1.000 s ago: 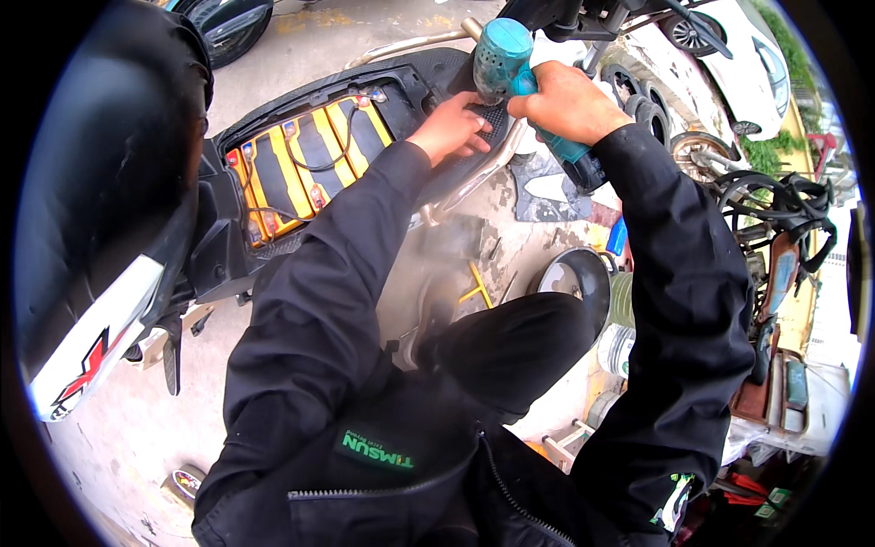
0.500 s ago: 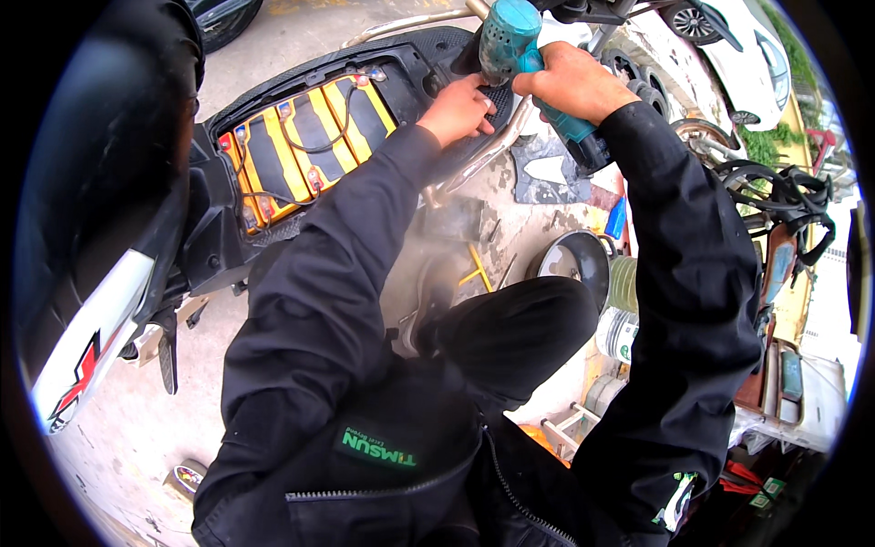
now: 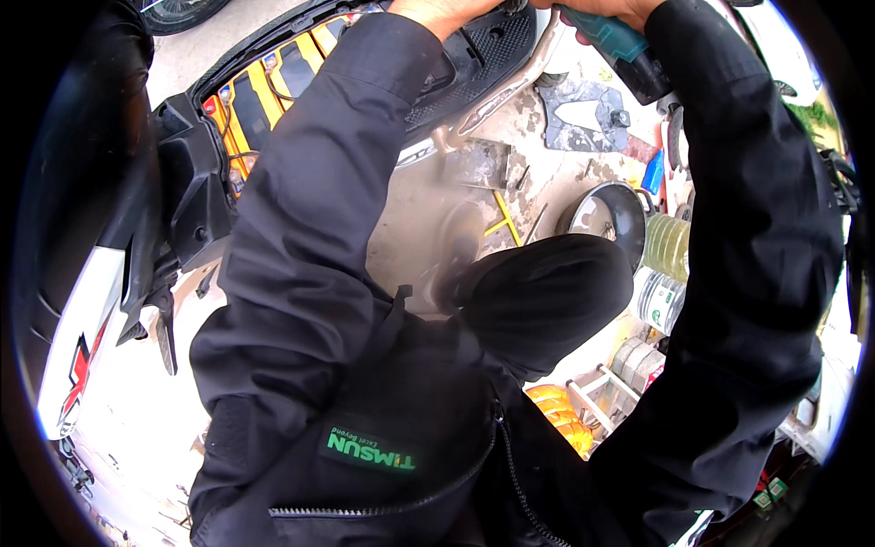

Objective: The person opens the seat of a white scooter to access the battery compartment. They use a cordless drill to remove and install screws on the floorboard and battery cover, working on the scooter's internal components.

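At the top edge my left hand (image 3: 442, 13) reaches over the scooter's black textured footboard (image 3: 492, 64); its fingers are cut off by the frame. My right hand (image 3: 629, 11) grips a teal and black cordless power tool (image 3: 602, 36), whose head is out of view. The open compartment of the scooter holds yellow and black batteries (image 3: 255, 109) with cables, partly behind my left sleeve. A bent metal tube (image 3: 483, 114) runs beside the footboard.
The scooter seat (image 3: 91, 137) is at left. On the floor lie a dark panel (image 3: 565, 109), a yellow T-handle tool (image 3: 506, 214) and a round black basin (image 3: 629, 210), beside buckets (image 3: 661, 296) and orange coiled material (image 3: 561, 424). A white car (image 3: 779, 50) stands upper right.
My view has shifted, and both hands with the power tool have moved up to the top edge, mostly leaving the frame. The batteries are now more hidden by my left sleeve.
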Motion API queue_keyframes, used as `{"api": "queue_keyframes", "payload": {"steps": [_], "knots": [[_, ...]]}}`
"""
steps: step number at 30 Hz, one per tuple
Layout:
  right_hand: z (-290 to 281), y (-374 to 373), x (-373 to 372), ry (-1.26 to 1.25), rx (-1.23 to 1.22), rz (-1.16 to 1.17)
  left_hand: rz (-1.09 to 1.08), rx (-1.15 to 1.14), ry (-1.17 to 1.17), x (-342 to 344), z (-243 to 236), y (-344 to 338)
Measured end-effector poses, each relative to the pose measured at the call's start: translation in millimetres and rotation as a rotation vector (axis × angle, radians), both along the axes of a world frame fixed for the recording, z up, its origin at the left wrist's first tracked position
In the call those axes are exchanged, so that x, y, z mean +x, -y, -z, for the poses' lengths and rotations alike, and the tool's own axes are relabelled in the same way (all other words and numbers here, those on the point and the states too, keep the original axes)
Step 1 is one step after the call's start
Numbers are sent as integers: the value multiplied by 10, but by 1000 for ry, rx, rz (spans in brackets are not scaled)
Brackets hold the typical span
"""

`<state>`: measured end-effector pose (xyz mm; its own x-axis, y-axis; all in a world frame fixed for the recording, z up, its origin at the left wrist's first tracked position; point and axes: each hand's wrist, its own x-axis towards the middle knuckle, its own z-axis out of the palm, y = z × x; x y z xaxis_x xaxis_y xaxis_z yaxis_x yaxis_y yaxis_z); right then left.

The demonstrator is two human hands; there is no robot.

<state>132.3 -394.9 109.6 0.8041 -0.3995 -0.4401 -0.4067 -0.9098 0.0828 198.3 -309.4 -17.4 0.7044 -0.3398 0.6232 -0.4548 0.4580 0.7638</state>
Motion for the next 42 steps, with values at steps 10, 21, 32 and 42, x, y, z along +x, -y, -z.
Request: {"api": "queue_keyframes", "payload": {"steps": [10, 21, 32, 42], "knots": [[-51, 2, -17, -29, 34, -39, 148, -111, -46, 23, 98, 72], [-37, -105, -46, 0, 15, 24, 144, -110, -77, 1, 119, 72], [70, 3, 20, -15, 9, -35, 57, -61, -18, 9, 157, -2], [419, 175, -44, 83, -93, -7, 162, 27, -51, -67, 194, -176]]}}
